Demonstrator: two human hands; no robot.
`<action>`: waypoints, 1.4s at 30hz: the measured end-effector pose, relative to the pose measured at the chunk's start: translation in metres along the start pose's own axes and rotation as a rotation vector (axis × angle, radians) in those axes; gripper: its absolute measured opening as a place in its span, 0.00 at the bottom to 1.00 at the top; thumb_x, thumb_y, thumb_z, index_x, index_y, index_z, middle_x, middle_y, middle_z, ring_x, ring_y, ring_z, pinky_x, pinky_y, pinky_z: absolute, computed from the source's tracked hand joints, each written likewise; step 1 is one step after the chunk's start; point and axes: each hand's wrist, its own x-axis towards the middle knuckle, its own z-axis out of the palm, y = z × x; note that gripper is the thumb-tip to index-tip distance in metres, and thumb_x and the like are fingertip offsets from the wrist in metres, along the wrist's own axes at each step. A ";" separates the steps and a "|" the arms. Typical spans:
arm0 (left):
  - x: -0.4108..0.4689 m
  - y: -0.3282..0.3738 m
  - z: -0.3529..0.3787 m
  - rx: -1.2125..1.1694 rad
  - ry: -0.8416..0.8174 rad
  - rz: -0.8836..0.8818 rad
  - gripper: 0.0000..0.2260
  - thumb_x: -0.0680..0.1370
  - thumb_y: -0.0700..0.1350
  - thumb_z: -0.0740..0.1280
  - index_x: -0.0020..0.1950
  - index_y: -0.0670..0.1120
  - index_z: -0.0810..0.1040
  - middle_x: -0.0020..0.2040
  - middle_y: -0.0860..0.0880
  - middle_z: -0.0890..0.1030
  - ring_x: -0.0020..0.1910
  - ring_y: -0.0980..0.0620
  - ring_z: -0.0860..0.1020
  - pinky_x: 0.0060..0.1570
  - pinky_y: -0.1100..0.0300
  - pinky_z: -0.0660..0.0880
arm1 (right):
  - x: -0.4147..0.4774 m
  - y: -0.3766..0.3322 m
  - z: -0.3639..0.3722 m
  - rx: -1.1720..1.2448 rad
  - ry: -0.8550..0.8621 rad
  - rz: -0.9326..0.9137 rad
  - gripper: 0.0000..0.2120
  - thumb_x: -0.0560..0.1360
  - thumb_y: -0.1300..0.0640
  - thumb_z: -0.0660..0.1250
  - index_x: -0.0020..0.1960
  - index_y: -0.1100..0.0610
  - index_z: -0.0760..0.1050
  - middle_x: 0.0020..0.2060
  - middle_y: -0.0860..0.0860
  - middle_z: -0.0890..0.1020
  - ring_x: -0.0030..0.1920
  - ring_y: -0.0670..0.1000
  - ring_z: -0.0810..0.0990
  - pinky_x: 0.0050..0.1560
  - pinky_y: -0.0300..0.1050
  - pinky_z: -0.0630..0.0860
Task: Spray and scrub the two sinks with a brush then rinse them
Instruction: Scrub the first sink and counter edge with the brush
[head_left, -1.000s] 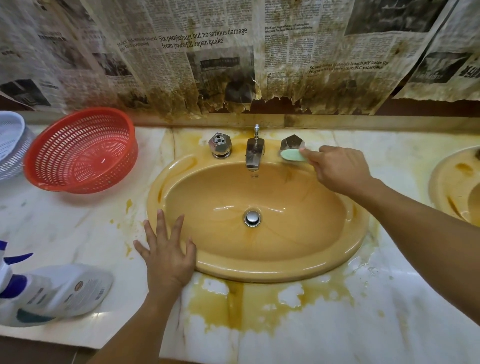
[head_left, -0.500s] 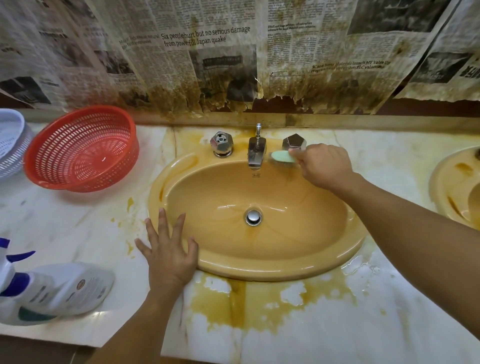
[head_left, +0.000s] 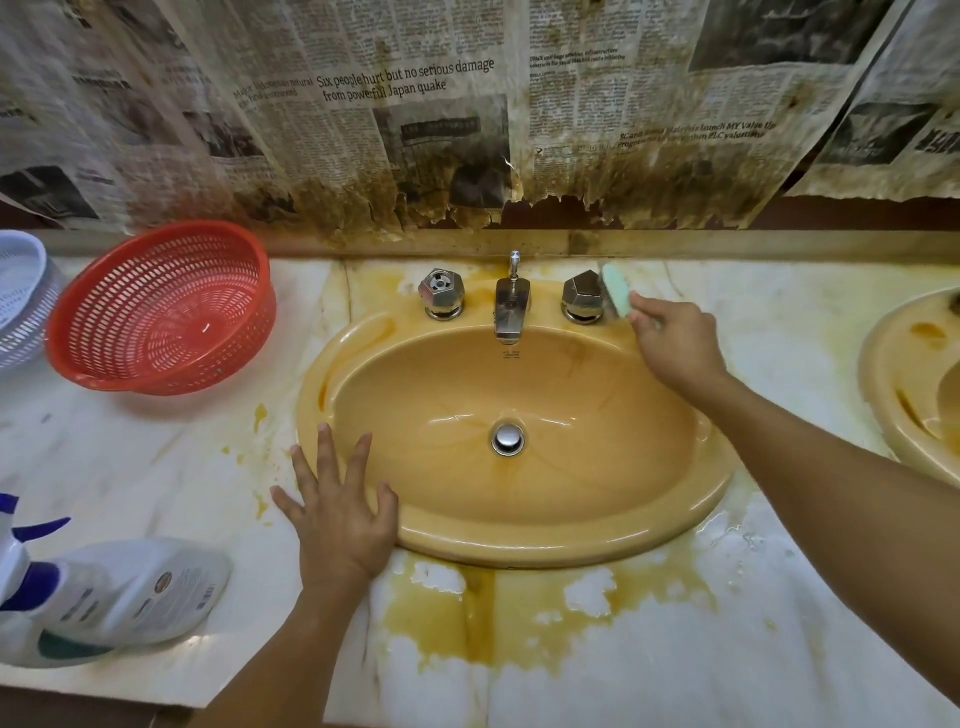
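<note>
The right hand (head_left: 675, 349) is gripping the brush (head_left: 616, 292), holding its green head against the right tap handle (head_left: 582, 296) at the back rim of the yellow sink (head_left: 519, 548). The left hand (head_left: 340, 517) is resting flat, fingers (head_left: 326, 452) spread, across the sink's front-left rim and the table (head_left: 753, 649). The spray bottle (head_left: 130, 592) is lying on its side at far left; the second sink (head_left: 883, 379) is showing at far right.
</note>
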 end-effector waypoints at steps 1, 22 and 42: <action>0.000 0.000 0.000 -0.001 -0.002 0.001 0.31 0.76 0.60 0.51 0.80 0.59 0.63 0.85 0.51 0.46 0.83 0.42 0.40 0.75 0.27 0.43 | -0.002 -0.003 0.005 0.046 0.004 0.045 0.17 0.83 0.54 0.63 0.71 0.53 0.77 0.69 0.54 0.79 0.71 0.55 0.73 0.71 0.41 0.66; 0.001 0.001 0.000 0.011 -0.011 0.003 0.31 0.76 0.60 0.50 0.80 0.58 0.63 0.85 0.50 0.47 0.83 0.41 0.40 0.75 0.27 0.42 | -0.006 -0.009 0.015 0.206 0.042 0.218 0.18 0.82 0.54 0.64 0.71 0.53 0.77 0.71 0.53 0.76 0.71 0.56 0.73 0.71 0.52 0.72; 0.001 0.001 0.001 0.007 -0.009 0.005 0.31 0.77 0.60 0.51 0.81 0.59 0.63 0.85 0.50 0.46 0.83 0.41 0.39 0.75 0.28 0.41 | 0.076 -0.017 -0.056 -0.221 -0.285 0.021 0.13 0.82 0.53 0.66 0.66 0.47 0.81 0.41 0.53 0.84 0.38 0.52 0.75 0.40 0.46 0.70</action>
